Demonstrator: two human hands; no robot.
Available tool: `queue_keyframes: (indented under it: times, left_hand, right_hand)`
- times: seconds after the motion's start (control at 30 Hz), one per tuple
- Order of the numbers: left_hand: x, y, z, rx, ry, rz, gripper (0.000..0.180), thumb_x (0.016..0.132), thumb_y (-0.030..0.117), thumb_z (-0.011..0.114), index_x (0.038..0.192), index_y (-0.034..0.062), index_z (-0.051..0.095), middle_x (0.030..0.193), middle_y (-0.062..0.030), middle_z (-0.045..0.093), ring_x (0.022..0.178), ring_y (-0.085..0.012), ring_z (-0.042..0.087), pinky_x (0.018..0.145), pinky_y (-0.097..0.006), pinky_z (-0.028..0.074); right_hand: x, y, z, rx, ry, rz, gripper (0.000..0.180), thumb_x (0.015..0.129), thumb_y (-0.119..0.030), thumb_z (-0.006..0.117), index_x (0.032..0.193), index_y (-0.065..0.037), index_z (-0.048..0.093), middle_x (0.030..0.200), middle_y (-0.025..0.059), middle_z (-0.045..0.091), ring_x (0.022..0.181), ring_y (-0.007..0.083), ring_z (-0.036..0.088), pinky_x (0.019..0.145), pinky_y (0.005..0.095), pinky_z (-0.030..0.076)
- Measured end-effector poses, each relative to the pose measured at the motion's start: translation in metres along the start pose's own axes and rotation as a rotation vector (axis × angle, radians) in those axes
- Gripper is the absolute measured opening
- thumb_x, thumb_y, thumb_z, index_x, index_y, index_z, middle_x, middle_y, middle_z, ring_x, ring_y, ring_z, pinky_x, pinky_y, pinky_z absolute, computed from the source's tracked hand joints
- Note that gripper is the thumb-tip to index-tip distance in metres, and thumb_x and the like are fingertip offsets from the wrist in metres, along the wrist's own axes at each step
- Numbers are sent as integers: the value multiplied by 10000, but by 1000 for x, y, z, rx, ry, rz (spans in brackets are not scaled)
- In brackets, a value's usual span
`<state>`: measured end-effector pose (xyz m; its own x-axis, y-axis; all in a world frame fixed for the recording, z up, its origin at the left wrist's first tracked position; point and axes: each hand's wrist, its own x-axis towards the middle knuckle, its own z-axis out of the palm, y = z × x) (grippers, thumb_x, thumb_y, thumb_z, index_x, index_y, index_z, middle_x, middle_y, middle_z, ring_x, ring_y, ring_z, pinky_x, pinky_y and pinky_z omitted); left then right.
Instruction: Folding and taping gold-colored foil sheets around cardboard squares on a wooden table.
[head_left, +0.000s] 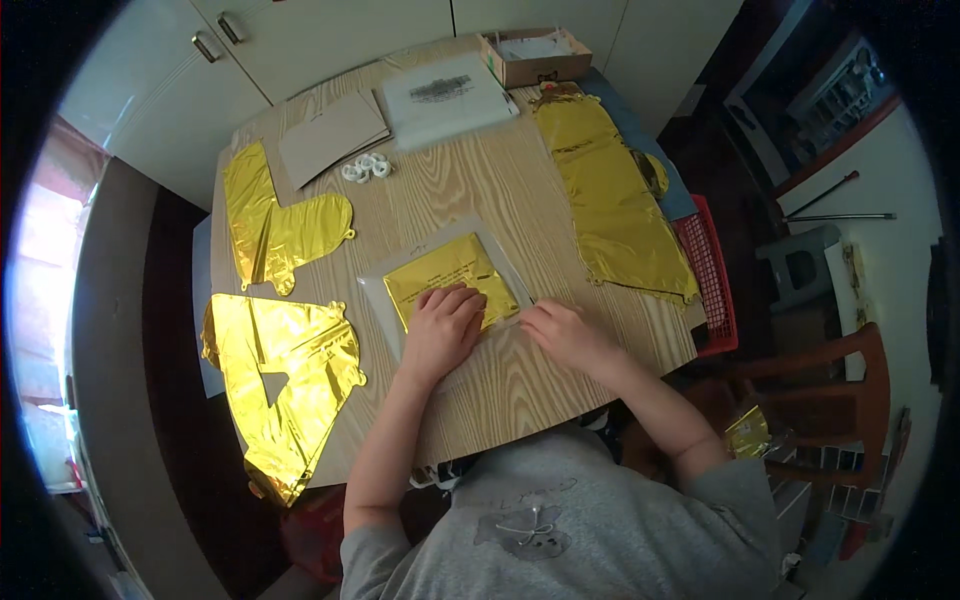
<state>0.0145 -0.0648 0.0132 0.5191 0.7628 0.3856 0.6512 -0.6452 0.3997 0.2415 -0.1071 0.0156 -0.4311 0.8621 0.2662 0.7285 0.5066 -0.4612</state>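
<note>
The left hand lies flat, fingers together, pressing on a folded gold foil piece inside a clear plastic sleeve at the middle of the table. The right hand, fingers curled loosely, touches the sleeve's edge at 3 o'clock of it. Flat gold foil balloons lie at 9 o'clock, 8 o'clock and 2 o'clock

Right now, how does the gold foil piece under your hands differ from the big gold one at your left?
The folded gold foil is a small flat rectangle inside a clear bag, pressed by the left hand. The big gold balloon lies loose, spread out, triangular with a cut-out hole. Both are shiny gold foil.
</note>
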Motion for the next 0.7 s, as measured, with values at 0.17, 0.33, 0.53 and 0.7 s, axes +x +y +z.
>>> queue_keyframes:
  times: [0.17, 0.33, 0.53, 0.7]
  left_hand:
    - [1, 3, 0, 69, -63, 4, 293, 829, 204, 633, 1118, 155, 632, 1190, -40, 600, 1177, -242, 534, 1000, -456, 375]
    - [2, 4, -3, 123, -173, 11, 361, 866, 220, 593, 1225, 250, 607, 1279, -62, 541, 1278, -289, 443, 1095, -535, 272]
    - [3, 6, -4, 143, -216, 0, 377, 891, 240, 569, 1264, 284, 588, 1296, -68, 526, 1299, -299, 418, 1100, -568, 254]
    - [2, 7, -5, 110, -184, -5, 382, 889, 234, 579, 1267, 186, 560, 1300, -82, 524, 1310, -293, 414, 1106, -560, 252]
  right_hand:
    - [20, 19, -10, -130, 19, -149, 257, 782, -218, 701, 999, -100, 629, 985, 66, 599, 937, 253, 615, 799, 370, 518]
    - [31, 41, -5, -134, 58, -403, 361, 744, -268, 737, 1054, -105, 647, 1117, 40, 605, 1058, 236, 594, 894, 378, 496]
    - [25, 44, -1, -68, 68, -374, 332, 773, -214, 721, 1075, -89, 662, 1159, 61, 615, 1090, 238, 590, 930, 390, 484]
    - [24, 40, 1, -19, 95, -318, 309, 782, -183, 715, 1068, -71, 677, 1183, 57, 627, 1065, 237, 607, 909, 380, 486]
